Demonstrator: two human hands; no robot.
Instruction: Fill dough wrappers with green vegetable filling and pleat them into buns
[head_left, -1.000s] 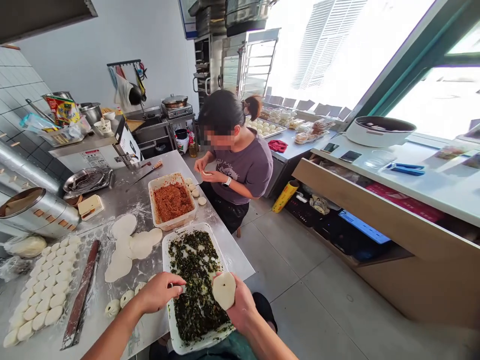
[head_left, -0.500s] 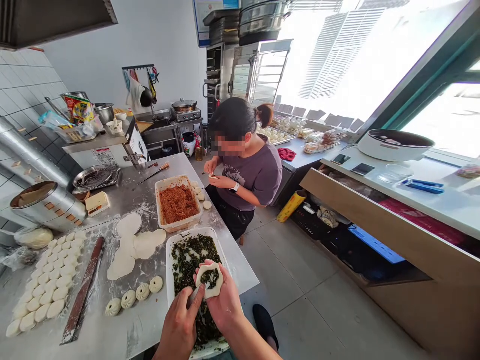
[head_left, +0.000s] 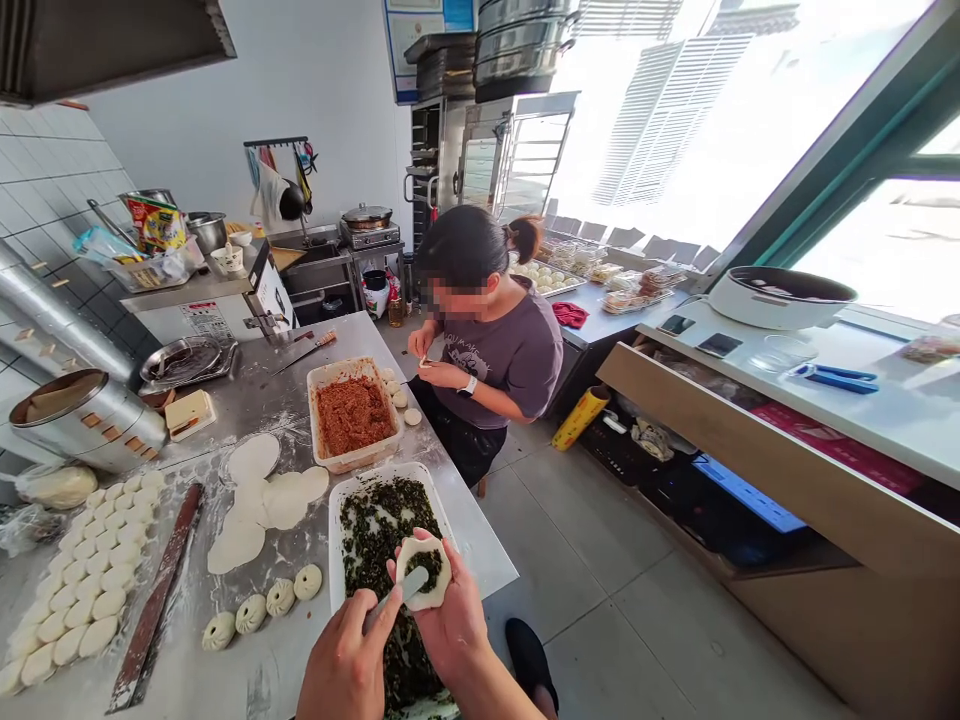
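1. Both hands partly cover the tray (head_left: pixel 337 560), cut off below; the pale tool's (head_left: pixel 415 580) grip end is hidden.
2. Above the tray, the dough round (head_left: pixel 436 600) curves around dark green filling (head_left: pixel 433 563).
3. The right hand (head_left: pixel 452 615) cups the dough; the left hand (head_left: pixel 349 650) grips the tool, tip at the filling.
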